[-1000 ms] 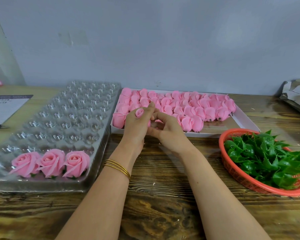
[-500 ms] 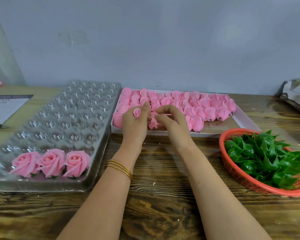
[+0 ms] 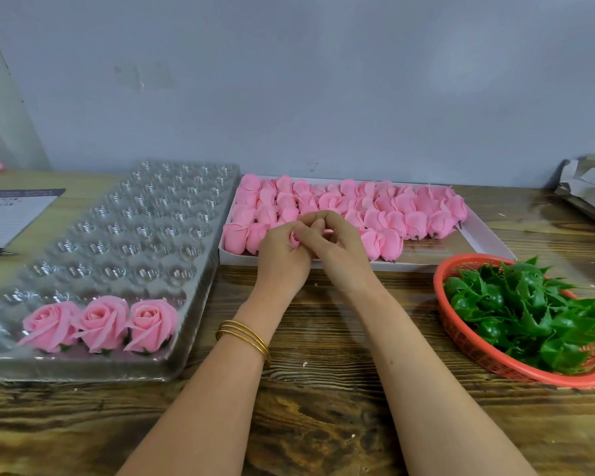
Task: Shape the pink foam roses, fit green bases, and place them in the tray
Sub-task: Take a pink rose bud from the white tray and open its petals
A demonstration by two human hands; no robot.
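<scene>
Hands pressed together: left hand (image 3: 282, 250) and right hand (image 3: 339, 247) both curled round one pink rose bud (image 3: 294, 237), held over the near edge of the white box (image 3: 423, 266) of buds. Leftward, clear tray (image 3: 117, 242) with three finished roses (image 3: 100, 322); rightward, red basket (image 3: 454, 324) of green bases (image 3: 522, 310).

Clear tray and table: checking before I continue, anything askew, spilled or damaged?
Nothing stands out. Three finished roses sit side by side in the near row of the clear tray, green bases lie inside the red basket; only a few pale specks dot the table.
</scene>
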